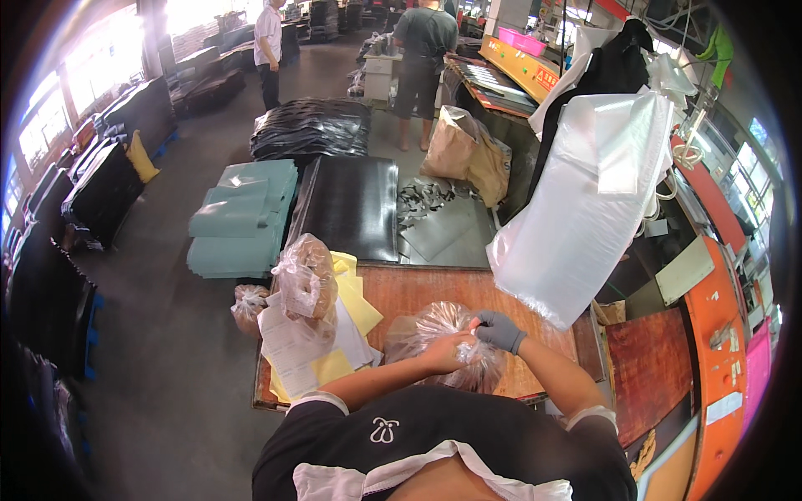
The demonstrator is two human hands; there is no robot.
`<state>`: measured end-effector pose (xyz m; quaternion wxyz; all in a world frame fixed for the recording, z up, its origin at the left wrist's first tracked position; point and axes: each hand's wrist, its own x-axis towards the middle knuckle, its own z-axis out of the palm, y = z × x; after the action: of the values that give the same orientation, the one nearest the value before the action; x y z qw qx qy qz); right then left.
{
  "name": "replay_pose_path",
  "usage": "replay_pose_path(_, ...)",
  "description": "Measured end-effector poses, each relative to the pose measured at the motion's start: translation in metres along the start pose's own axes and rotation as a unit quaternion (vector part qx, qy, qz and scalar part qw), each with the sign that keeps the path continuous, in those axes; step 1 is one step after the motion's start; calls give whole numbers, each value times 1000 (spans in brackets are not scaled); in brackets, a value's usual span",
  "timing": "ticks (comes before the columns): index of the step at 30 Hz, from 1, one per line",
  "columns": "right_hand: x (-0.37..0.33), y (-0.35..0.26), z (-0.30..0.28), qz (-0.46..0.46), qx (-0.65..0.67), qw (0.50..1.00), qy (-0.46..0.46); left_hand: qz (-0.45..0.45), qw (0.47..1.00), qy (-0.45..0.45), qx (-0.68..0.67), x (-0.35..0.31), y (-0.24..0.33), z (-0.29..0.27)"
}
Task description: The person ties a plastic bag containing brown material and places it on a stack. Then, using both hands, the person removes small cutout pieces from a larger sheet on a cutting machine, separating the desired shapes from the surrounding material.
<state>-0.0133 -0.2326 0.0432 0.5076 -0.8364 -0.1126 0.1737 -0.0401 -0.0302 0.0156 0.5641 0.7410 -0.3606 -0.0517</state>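
A clear plastic bag stands bunched on the reddish-brown wooden table right in front of me; what it holds is hard to make out through the crinkled film. My left hand, bare, has its fingers closed on the gathered top of the bag. Wearing a grey glove, my right hand pinches the same gathered plastic from the right side, its fingertips touching those of the left. At the table's left lies a tied clear bag with brown contents, beside yellow papers and white printed sheets.
Clear plastic sheeting hangs at the right of the table. Beyond the table are black sheets, green sheets and a brown sack. A smaller tied bag sits at the left edge. Two people stand farther back.
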Motion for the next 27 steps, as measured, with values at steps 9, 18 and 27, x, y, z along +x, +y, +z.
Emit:
replay_pose_path(9, 18, 4, 22, -46, -211, 968, 131, 53, 980, -83, 172, 0, 18, 2)
replay_pose_path(18, 25, 16, 26, -10, -243, 961, 130, 131, 939, -165, 272, 1, 6, 15)
replay_pose_path(27, -35, 36, 1, 46, 152, 965, 208, 33, 973, -220, -68, 17, 47, -44)
